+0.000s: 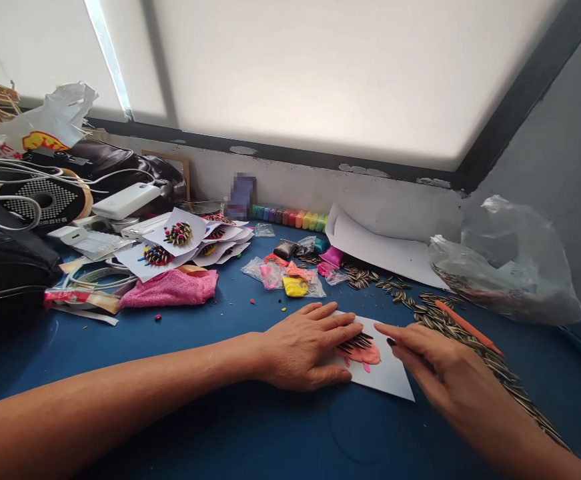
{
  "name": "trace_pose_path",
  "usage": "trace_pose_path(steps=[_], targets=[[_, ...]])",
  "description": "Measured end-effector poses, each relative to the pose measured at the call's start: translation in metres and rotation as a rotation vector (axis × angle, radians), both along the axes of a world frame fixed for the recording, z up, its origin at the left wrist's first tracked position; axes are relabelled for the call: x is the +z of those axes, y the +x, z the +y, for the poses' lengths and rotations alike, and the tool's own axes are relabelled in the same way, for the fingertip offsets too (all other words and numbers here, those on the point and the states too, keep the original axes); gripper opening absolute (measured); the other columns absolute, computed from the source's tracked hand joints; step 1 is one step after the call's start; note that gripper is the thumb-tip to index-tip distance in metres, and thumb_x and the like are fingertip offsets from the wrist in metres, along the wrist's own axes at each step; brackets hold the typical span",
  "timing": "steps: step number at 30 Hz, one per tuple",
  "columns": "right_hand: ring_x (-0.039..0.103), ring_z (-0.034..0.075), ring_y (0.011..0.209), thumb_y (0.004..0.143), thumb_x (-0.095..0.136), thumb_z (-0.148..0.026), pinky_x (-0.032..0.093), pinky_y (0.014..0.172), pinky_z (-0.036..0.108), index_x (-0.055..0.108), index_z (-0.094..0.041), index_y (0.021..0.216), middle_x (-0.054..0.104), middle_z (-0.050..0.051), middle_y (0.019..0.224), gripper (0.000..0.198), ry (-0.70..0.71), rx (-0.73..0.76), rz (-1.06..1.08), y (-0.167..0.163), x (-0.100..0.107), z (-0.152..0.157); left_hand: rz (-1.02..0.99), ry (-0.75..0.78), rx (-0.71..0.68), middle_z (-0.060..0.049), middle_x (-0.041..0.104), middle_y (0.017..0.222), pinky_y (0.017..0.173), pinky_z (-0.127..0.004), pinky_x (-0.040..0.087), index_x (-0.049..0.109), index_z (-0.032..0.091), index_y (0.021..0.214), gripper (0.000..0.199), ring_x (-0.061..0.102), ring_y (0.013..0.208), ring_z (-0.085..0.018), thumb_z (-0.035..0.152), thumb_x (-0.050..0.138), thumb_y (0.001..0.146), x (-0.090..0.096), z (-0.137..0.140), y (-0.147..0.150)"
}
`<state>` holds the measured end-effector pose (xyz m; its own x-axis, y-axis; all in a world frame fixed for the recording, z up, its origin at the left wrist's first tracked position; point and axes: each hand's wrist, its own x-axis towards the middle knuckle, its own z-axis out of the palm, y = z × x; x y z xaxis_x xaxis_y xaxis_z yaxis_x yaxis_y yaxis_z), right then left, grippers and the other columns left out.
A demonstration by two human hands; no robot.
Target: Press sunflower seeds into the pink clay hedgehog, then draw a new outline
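Near centre, I find the left hand [300, 347] spread flat, pinning a white paper card [387, 381] with a flattened coral-pink clay shape [371, 356]; the right hand [453, 367], finger and thumb nearly meeting, contents undetermined, is apparently seed-setting, next requiring a precise pinch of striped dark seeds [493, 360] beyond, right.

L forearm [135, 393], bare, enters at lower L & runs rightward to L wrist [255, 360], approx. in line w/ the hand. L hand [305, 347]: palm down, flattened; L fingers [337, 322] extended, slightly spread, tips pointing R & away from the body; L thumb [333, 376] set apart on the near side. R forearm [530, 433], also bare, enters at lower R, angled up & L. R hand [445, 363]: R index finger [400, 332] extended, pointing toward L hand; R thumb [415, 365] below it, tips close; whether they pinch anything unclear; other R fingers mostly hidden. Hands near each other, apart.
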<state>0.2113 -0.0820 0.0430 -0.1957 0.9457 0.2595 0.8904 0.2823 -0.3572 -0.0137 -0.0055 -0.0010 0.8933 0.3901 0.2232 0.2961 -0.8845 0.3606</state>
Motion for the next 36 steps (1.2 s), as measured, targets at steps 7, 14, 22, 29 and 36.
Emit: trace_pose_path(steps=[7,14,22,29,36], targets=[[0.065,0.016,0.058,0.089,0.047,-0.030,0.048,0.053,0.026,0.062,-0.026,0.076,0.070,-0.001,0.069,0.020,-0.004,-0.008,-0.064,-0.009,-0.007,-0.004,0.000,0.009,0.000,-0.008,0.039,0.150,0.114,-0.045,0.023,0.032,0.021,0.148,0.066,0.031,0.140,-0.034,0.054,0.047,0.093,-0.001,0.001,0.000],[0.068,0.017,0.064,0.090,0.047,-0.026,0.049,0.057,0.026,0.065,-0.025,0.082,0.073,0.001,0.077,0.019,0.103,0.008,-0.081,-0.015,-0.016,-0.002,0.000,0.026,-0.003,-0.011,0.039,0.150,0.114,-0.045,0.023,0.034,0.016,0.147,0.067,0.031,0.140,-0.035,0.054,0.048,0.093,-0.003,0.001,0.000],[0.067,0.017,0.067,0.092,0.044,-0.025,0.049,0.058,0.027,0.062,-0.024,0.080,0.071,0.002,0.078,0.021,0.134,0.041,-0.162,-0.017,-0.022,0.003,0.002,0.020,0.003,-0.009,0.037,0.152,0.115,-0.045,0.021,0.034,0.018,0.147,0.067,0.029,0.140,-0.034,0.054,0.049,0.092,-0.002,0.001,0.001],[0.065,0.016,0.065,0.095,0.040,-0.026,0.047,0.057,0.026,0.060,-0.024,0.080,0.067,0.002,0.076,0.025,0.182,0.060,-0.254,-0.017,-0.026,0.003,-0.015,0.011,0.010,-0.009,0.038,0.151,0.115,-0.047,0.022,0.034,0.021,0.147,0.066,0.029,0.141,-0.034,0.054,0.049,0.092,-0.004,0.001,0.001],[0.065,0.017,0.067,0.095,0.040,-0.021,0.048,0.059,0.027,0.060,-0.023,0.080,0.066,0.003,0.077,0.025,0.153,0.076,-0.275,-0.020,-0.025,0.003,-0.006,0.038,0.000,-0.009,0.041,0.149,0.114,-0.045,0.024,0.035,0.022,0.146,0.063,0.033,0.139,-0.033,0.053,0.047,0.093,-0.003,0.001,0.001]])
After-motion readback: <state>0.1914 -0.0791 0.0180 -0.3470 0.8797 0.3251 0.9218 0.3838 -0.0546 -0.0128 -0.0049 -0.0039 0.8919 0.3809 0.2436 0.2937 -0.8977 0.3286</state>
